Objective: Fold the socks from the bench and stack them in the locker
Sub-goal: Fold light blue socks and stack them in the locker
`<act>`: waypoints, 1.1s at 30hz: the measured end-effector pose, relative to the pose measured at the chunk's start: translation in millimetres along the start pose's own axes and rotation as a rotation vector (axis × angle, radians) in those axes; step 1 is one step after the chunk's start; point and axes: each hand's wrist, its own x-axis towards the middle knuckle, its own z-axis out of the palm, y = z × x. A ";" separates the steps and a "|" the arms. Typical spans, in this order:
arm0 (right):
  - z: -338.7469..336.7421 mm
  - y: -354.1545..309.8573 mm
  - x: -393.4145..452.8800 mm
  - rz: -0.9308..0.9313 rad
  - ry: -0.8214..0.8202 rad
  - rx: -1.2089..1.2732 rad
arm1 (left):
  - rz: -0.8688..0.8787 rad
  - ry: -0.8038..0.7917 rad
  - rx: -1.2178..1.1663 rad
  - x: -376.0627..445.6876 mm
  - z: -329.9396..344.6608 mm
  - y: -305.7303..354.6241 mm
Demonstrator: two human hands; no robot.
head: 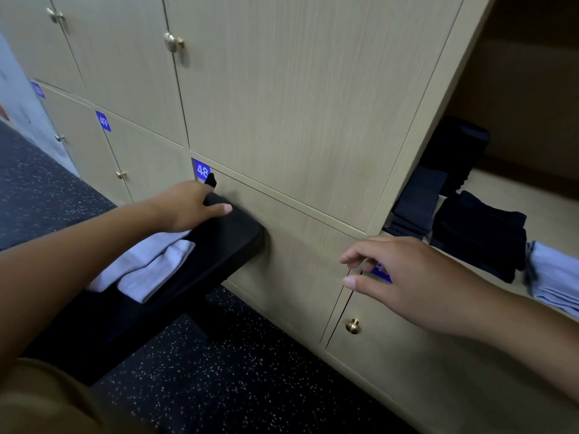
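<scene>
open locker (pixel 513 195) front unblocked, sock stacks (pixel 479 233) inside

Pale beige locker doors (pixel 297 98) with a fine vertical wood grain fill the wall, each with a small brass-coloured knob (pixel 353 326). Bright blue number labels (pixel 201 170) carry white digits, one reading 48 and another 49. The bench (pixel 225 242) is plain black, and a black sock (pixel 210 183) is at its far end beside white socks (pixel 150 264). The floor (pixel 219 380) is dark charcoal, speckled with small pale flecks. Inside the open locker (pixel 517 189), folded black socks (pixel 479 236) sit next to folded pale blue-white ones (pixel 554 277). Tan-brown fabric (pixel 40 399) shows at the lower left corner.
</scene>
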 end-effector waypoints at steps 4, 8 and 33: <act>-3.3 1.7 0.0 0.004 0.013 0.007 | 0.032 0.151 -0.221 -12.9 -18.4 12.5; -3.7 1.7 1.0 0.009 0.023 0.016 | -0.001 0.340 -0.592 -26.9 -22.8 21.5; -30.0 -29.0 5.2 0.365 0.231 1.248 | 0.277 0.089 -1.359 -92.1 -40.2 137.7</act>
